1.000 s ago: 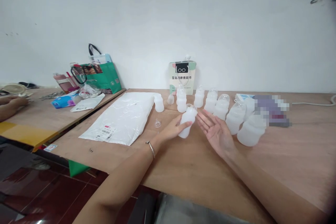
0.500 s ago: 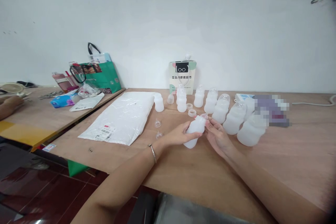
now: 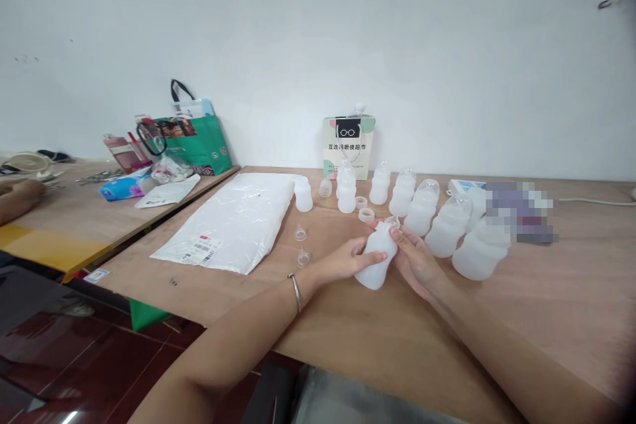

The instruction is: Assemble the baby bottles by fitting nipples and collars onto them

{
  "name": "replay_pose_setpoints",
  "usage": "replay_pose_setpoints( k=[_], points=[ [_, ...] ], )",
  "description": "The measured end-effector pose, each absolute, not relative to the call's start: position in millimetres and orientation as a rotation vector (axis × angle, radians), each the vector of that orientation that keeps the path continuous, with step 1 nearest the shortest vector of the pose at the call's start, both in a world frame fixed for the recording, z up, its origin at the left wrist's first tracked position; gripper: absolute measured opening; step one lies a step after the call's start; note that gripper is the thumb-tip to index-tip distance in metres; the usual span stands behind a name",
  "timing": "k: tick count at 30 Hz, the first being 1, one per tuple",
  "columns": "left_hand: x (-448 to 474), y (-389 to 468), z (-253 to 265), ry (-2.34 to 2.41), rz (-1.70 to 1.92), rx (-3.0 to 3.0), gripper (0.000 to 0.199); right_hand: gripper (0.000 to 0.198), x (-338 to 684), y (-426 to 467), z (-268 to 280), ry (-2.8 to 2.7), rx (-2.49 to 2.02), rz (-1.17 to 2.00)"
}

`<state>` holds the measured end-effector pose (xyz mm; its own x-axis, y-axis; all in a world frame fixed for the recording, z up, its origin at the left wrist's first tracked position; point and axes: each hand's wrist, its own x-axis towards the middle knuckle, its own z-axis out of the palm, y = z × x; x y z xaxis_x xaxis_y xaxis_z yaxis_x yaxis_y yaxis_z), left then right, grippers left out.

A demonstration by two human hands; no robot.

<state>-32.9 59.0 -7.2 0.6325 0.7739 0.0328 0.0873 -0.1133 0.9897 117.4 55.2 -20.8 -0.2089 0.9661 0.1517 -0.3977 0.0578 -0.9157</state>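
My left hand is wrapped round the body of a frosted white baby bottle, which leans to the right just above the tabletop. The fingers of my right hand pinch a clear piece at the bottle's mouth; whether it is a teat, a ring or both I cannot tell. Two clear teats lie left of my hands, and two screw rings lie just behind the bottle. An open bottle stands beside a clear cap. Several capped bottles stand in a curve behind and to the right.
A white plastic mailer covers the table's left part. Against the wall stands a paper bag. The neighbouring table holds a green bag and a tissue pack; another person's arm rests there. A blurred purple item lies at right.
The bottle in my hands has tipped slightly and come a little nearer to me. My right fingers have closed in at its mouth. The view has shifted slightly.
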Motion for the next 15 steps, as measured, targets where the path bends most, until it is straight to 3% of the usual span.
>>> replay_pose_setpoints(
  k=[11,15],
  points=[
    [-23,52,-23,1.081,0.932,1.986,0.038,0.030,110,50,-19,-1.012,-0.820,1.192],
    [-21,51,-25,1.110,0.958,2.010,0.045,0.028,106,48,-20,-1.030,-0.806,1.179]
  ],
)
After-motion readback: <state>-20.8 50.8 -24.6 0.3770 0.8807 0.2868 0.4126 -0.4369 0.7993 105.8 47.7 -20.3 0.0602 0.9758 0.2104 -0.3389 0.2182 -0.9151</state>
